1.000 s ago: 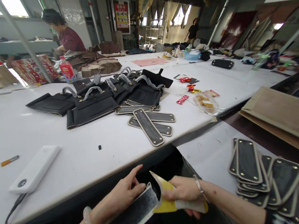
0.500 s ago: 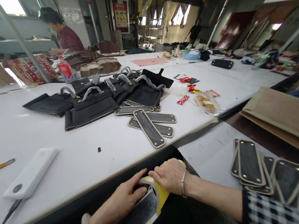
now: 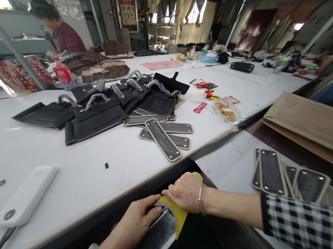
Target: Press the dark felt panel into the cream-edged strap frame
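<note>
Below the table edge, a long black panel (image 3: 149,247) with a pale edge slants up from the bottom of the view. At its upper end a yellow curved piece (image 3: 180,220) bends over it. My right hand (image 3: 184,193) is closed around the top of the yellow piece, and its fingertips are hidden behind it. My left hand (image 3: 142,218) lies along the panel's far edge, thumb bent over the black surface and fingers meeting the yellow rim, closed on the panel. Both hands nearly touch. What lies beneath the panel is too dark to make out.
Black handbags (image 3: 97,115) and several studded black strips (image 3: 163,139) lie on the white table. More strips (image 3: 271,172) are piled at right beside a brown board (image 3: 321,127). A corded white device (image 3: 26,196) sits left. A person (image 3: 65,35) works across the table.
The whole view has shifted slightly, so table things appear a little farther left. Both hands keep their hold, with the right hand a touch higher and farther left in view.
</note>
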Tool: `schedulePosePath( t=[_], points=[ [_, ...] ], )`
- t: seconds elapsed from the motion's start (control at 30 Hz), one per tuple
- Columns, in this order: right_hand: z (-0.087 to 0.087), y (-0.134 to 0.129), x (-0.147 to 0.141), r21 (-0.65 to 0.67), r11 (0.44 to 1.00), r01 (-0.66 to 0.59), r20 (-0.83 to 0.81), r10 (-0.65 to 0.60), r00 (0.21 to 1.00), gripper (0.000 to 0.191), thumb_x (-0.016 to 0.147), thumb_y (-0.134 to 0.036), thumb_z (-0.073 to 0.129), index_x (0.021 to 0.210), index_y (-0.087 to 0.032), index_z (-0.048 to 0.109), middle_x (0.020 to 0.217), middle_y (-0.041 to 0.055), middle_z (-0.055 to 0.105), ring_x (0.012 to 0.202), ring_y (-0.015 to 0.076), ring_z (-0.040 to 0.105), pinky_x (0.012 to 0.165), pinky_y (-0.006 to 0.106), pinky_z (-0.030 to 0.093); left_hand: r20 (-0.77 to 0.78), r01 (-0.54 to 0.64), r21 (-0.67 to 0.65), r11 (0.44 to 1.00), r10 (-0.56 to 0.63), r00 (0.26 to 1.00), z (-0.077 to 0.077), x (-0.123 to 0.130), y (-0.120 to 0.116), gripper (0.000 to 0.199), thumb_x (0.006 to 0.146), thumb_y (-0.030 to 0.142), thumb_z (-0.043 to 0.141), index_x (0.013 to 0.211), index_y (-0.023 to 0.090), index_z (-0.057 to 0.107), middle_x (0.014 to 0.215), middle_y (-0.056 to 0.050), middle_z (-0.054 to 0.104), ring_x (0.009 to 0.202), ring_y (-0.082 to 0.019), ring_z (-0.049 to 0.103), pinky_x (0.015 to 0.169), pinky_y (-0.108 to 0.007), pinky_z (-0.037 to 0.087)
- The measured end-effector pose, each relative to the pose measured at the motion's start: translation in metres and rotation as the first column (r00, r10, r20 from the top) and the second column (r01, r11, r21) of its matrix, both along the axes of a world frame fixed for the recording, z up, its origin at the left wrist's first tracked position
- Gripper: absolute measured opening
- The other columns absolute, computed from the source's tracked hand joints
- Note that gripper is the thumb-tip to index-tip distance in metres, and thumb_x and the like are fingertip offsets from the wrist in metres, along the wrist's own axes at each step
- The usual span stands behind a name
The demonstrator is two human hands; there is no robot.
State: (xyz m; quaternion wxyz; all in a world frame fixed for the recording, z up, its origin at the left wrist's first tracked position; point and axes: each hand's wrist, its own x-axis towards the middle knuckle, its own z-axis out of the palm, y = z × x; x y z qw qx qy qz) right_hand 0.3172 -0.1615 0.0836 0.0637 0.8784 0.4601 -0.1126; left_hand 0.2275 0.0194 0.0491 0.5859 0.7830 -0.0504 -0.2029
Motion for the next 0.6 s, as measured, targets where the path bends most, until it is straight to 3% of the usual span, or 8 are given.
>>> schedulePosePath(
  t=[0.3,0.5,0.6],
  points=[
    [-0.003,-0.006,-0.012,0.003,1.000,0.030,-0.013,-0.030,0.999,0.055,0.101,-0.040,0.022,0.079,-0.018,0.068,0.075,0.0102,0.074,0.067,0.0270,0.070,0.060,0.035,0.047,0.082,0.027,0.153,0.988,-0.040,0.996,0.006,-0.001,-0.005,0.038,0.095,0.044,0.042,0.104,0.022,0.071,0.093,0.000,0.073,0.084,-0.020,0.064,0.076,-0.024,0.046],
    [-0.007,-0.008,-0.028,0.000,0.997,0.071,0.013,-0.071,0.997,0.054,0.101,-0.037,0.023,0.078,-0.018,0.068,0.074,0.0099,0.073,0.067,0.0289,0.071,0.058,0.036,0.047,0.092,0.028,0.228,0.973,-0.051,0.994,0.005,-0.008,0.000,0.040,0.093,0.048,0.043,0.116,0.029,0.069,0.111,-0.001,0.072,0.098,-0.024,0.064,0.087,-0.027,0.045],
    [-0.007,-0.007,-0.037,-0.007,0.995,0.098,0.036,-0.098,0.995,0.057,0.101,-0.037,0.021,0.075,-0.018,0.068,0.072,0.0111,0.073,0.066,0.0294,0.071,0.057,0.036,0.047,0.044,0.051,0.173,0.984,-0.060,0.997,0.010,-0.009,0.004,0.044,0.091,0.052,0.043,0.120,0.030,0.067,0.113,0.000,0.071,0.101,-0.024,0.064,0.089,-0.027,0.044]
  ],
)
